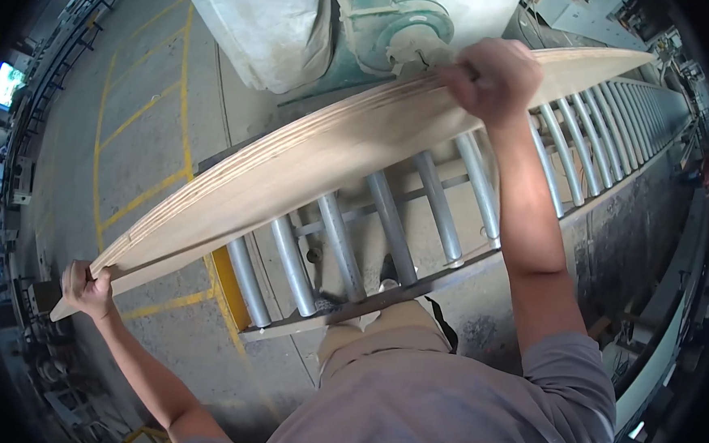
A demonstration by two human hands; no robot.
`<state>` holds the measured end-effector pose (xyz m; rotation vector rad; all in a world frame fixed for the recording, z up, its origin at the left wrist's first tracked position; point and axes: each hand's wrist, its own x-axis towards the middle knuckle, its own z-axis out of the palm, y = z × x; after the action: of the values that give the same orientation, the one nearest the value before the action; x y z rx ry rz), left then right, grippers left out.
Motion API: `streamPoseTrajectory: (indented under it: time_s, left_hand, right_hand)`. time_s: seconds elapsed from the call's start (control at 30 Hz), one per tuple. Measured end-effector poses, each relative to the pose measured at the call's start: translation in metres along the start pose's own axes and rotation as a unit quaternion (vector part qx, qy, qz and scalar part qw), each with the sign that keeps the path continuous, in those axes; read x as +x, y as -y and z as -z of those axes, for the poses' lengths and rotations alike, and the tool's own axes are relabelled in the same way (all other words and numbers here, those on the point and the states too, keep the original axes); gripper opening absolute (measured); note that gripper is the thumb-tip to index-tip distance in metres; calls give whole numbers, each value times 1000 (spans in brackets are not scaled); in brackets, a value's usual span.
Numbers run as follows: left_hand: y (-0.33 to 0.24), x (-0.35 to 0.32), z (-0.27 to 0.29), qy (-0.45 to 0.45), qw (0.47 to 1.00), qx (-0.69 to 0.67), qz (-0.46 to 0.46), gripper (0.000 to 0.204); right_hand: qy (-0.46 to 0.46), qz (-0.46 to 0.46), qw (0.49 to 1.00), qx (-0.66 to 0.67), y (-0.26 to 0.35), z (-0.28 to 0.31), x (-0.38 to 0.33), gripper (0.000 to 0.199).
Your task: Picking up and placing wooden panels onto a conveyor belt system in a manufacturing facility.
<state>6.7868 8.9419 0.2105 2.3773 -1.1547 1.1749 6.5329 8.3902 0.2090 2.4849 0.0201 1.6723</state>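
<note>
A long, pale plywood sheet (pixel 292 173) stands tilted up on its long side over the roller conveyor (pixel 379 223), its layered edge facing up and away from me. My left hand (pixel 88 290) is wrapped round the sheet's left end, beyond the end of the conveyor. My right hand (pixel 497 80), slightly smeared by motion, is closed over the upper edge toward the right. The fisheye view bends the sheet into a curve. I cannot tell whether it is one thick sheet or several together. Its lower edge lies close to the metal rollers.
Behind the sheet stands a green machine with a round housing (pixel 415 30) and pale cloth bags (pixel 261 25). Yellow lines (pixel 146 115) mark the concrete floor at left. The conveyor's near rail (pixel 349 312) runs in front of my legs. A lit screen (pixel 6 85) is at far left.
</note>
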Motion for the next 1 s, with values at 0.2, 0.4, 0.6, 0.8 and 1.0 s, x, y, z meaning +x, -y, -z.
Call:
streamPoseTrajectory:
  time_s: [0.2, 0.4, 0.6, 0.8, 1.0]
  left_hand:
    - [-53, 59, 45, -39, 999, -25, -14, 66]
    - [-44, 18, -4, 51, 999, -11, 7, 71]
    - [-33, 21, -25, 63, 997, 26, 23, 73]
    - [-40, 2, 0, 38, 999, 9, 3, 72]
    - [-64, 13, 25, -2, 997, -59, -43, 61]
  right_hand:
    - [22, 132, 979, -151, -51, 41, 27, 13]
    - [74, 66, 993, -57, -32, -4, -1, 22]
    - [53, -27, 998, -25, -37, -30, 1, 30]
    - [29, -29, 999, 10, -25, -10, -5, 35]
    - [-12, 13, 999, 34, -28, 12, -4, 35]
